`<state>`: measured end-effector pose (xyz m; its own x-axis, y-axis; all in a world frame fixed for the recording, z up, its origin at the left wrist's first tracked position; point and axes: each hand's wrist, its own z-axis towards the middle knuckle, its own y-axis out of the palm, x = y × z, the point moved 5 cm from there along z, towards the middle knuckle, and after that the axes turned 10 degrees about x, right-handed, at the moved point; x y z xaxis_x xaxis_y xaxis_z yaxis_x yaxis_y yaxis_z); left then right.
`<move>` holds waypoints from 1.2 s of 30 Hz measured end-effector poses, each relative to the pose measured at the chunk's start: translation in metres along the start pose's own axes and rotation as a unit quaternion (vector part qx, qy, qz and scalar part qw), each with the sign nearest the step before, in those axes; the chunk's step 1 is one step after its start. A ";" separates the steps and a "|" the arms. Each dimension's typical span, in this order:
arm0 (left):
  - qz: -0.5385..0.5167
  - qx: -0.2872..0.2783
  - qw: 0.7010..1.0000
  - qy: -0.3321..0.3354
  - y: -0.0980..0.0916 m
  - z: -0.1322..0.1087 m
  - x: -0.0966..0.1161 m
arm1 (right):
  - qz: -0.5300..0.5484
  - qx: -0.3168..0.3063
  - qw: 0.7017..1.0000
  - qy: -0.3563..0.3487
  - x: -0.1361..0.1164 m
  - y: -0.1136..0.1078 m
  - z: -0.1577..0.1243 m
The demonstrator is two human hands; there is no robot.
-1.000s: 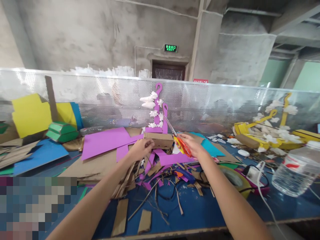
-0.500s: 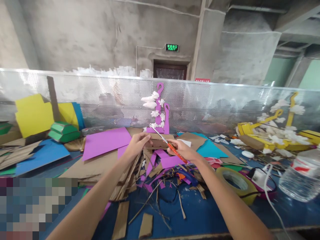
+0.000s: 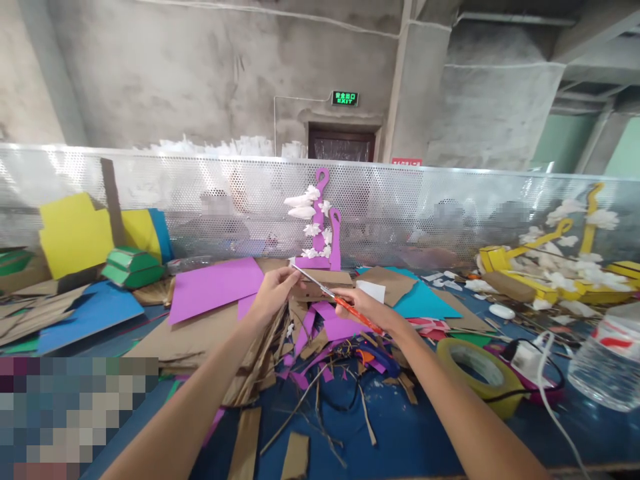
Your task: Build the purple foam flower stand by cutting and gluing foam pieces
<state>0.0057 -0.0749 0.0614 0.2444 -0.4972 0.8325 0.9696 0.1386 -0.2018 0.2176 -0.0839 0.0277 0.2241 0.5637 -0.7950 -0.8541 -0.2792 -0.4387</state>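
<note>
One blue surface (image 3: 425,437) spreads below our fingers (image 3: 283,277); beyond them stands a purple hooked structure (image 3: 319,220) with white flowers (image 3: 311,229). Our right hand (image 3: 367,308) grasps orange-handled scissors (image 3: 356,315), blades ending just beside our left hand (image 3: 273,291), fingers bunched; we cannot tell around what.

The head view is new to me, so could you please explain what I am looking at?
There is no machine here: a camera worn on a person's head looks forward and down past two bare arms. The right hand holds orange-handled scissors, their tips beside the fingers of the left hand; whether those fingers pinch something small is unclear. On the blue table lie purple card, cardboard scraps, tape and a bottle.
</note>
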 end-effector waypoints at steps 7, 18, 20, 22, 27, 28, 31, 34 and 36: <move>0.023 -0.007 1.000 0.009 0.002 -0.003 0.006 | -0.026 0.005 1.000 0.000 -0.010 -0.004 -0.002; 0.049 -0.005 0.998 0.027 -0.001 -0.002 -0.001 | -0.011 0.009 1.000 0.013 -0.013 -0.002 -0.005; 0.048 -0.011 0.998 0.025 -0.001 -0.002 0.000 | -0.014 0.012 1.000 0.013 -0.013 -0.003 -0.005; 0.044 -0.017 0.999 0.018 -0.001 -0.002 0.000 | -0.025 0.019 0.999 0.017 -0.014 -0.004 -0.006; 0.043 -0.021 0.999 0.010 -0.001 -0.001 -0.001 | -0.034 0.021 0.999 0.019 -0.015 -0.003 -0.007; 0.044 -0.020 0.999 0.008 -0.001 -0.001 -0.002 | -0.028 0.019 0.999 0.018 -0.014 -0.002 -0.007; 0.043 -0.015 0.999 -0.001 -0.001 -0.001 -0.005 | -0.022 0.016 1.000 0.014 -0.014 0.000 -0.006; 0.039 -0.014 0.999 -0.011 -0.001 0.000 -0.008 | -0.043 0.020 0.999 0.009 -0.016 0.000 -0.006; 0.031 -0.015 0.999 -0.022 -0.001 0.001 -0.010 | -0.049 0.024 0.998 0.009 -0.017 0.000 -0.006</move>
<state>0.0025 -0.0694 0.0540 0.3038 -0.4495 0.8400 0.9527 0.1424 -0.2684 0.2169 -0.0984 0.0388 0.3150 0.5729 -0.7567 -0.8493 -0.1857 -0.4941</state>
